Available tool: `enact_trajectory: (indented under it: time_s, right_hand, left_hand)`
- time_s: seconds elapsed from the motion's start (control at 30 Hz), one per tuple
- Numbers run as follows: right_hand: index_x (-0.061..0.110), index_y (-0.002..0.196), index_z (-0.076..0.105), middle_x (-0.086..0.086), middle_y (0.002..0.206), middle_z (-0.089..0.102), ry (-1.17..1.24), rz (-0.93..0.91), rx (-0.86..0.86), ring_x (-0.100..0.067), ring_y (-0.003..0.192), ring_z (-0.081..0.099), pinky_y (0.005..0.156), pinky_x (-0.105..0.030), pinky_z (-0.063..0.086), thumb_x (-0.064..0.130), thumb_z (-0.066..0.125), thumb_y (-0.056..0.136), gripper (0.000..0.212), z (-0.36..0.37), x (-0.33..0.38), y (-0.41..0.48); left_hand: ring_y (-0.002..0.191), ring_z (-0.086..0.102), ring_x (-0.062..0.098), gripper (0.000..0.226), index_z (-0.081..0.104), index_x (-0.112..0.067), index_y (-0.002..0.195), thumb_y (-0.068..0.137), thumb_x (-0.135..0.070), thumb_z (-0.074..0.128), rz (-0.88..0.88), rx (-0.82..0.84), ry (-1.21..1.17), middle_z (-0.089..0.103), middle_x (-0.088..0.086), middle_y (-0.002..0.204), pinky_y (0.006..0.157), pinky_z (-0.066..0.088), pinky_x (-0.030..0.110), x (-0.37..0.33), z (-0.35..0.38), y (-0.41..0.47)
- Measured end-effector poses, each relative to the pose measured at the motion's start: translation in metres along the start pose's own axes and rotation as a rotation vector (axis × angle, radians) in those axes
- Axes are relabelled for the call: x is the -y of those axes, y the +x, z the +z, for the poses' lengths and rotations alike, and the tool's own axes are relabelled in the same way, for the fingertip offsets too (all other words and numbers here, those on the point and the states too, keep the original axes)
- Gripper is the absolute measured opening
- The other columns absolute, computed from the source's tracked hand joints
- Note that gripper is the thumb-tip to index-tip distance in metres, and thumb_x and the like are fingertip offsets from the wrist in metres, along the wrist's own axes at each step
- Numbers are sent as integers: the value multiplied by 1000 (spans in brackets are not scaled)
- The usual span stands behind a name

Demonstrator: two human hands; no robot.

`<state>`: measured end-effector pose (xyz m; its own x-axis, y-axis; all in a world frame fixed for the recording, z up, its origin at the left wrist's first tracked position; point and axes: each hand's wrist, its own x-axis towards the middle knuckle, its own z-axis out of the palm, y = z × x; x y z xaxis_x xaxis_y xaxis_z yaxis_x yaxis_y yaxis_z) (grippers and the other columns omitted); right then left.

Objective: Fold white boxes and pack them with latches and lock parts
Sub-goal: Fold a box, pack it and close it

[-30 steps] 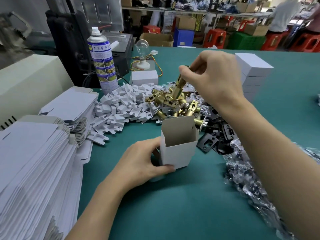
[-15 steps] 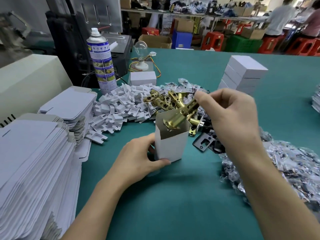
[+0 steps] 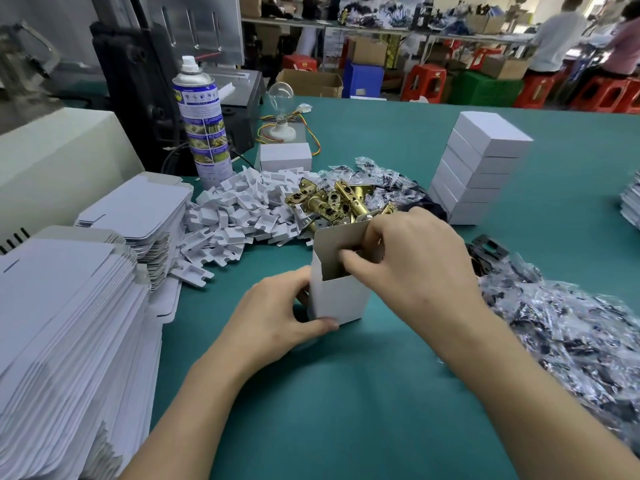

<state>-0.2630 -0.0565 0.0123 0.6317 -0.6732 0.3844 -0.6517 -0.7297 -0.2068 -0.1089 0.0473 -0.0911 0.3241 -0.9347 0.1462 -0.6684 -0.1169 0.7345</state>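
At centre frame, the left hand point(image 3: 277, 317) grips the lower side of the upright, open-topped white cardboard box point(image 3: 341, 301), judged to steady it on the green desk point(image 3: 346, 410) for loading. The right hand point(image 3: 419, 268) has curled fingers inside its mouth; whether they hold a part cannot be told. Beyond, the heap of brass tubular latches point(image 3: 337, 202) sits within reach as supply.

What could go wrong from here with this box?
1. The right hand reaches into the open box while the left hand grips it only low down: the tall box may tip, or its raised flap may crease.
2. The right forearm passes close by the bagged parts; pulling back could drag some along.
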Motion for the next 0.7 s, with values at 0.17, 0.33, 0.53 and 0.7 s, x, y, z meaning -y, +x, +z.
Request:
enact_trajectory:
  time_s: [0.17,0.33,0.53,0.7]
  right_hand:
    - [26,80,67,7,78,63,-71,-26,82,-23,91,55,74,-38,43,61,61,89,37,-6,1,-2]
    - [28,85,71,12,68,60,197,-8,-100,-19,78,59,70,-37,46,43,70,90,16,-16,-6,0]
    - [27,84,73,17,72,66,264,120,-49,-12,75,63,69,-32,50,35,69,96,15,-11,-49,22]
    - [23,83,77,6,76,74,398,51,189,-3,67,63,64,-20,49,32,63,101,24,-4,-49,38]
  left_hand:
    - [93,67,6,45,60,-57,108,73,-45,87,1,5,-24,69,-27,96,88,56,41,0,-1,0]
    - [94,67,7,48,63,-52,114,72,-46,85,-8,24,-38,71,-22,96,87,56,39,2,-2,1]
    - [94,67,7,47,67,-48,117,75,-41,84,14,58,-82,73,-19,99,76,50,25,5,-3,2]
    - [81,62,-5,46,69,-46,120,82,-30,88,18,124,-126,73,-19,98,70,42,16,9,-5,2]
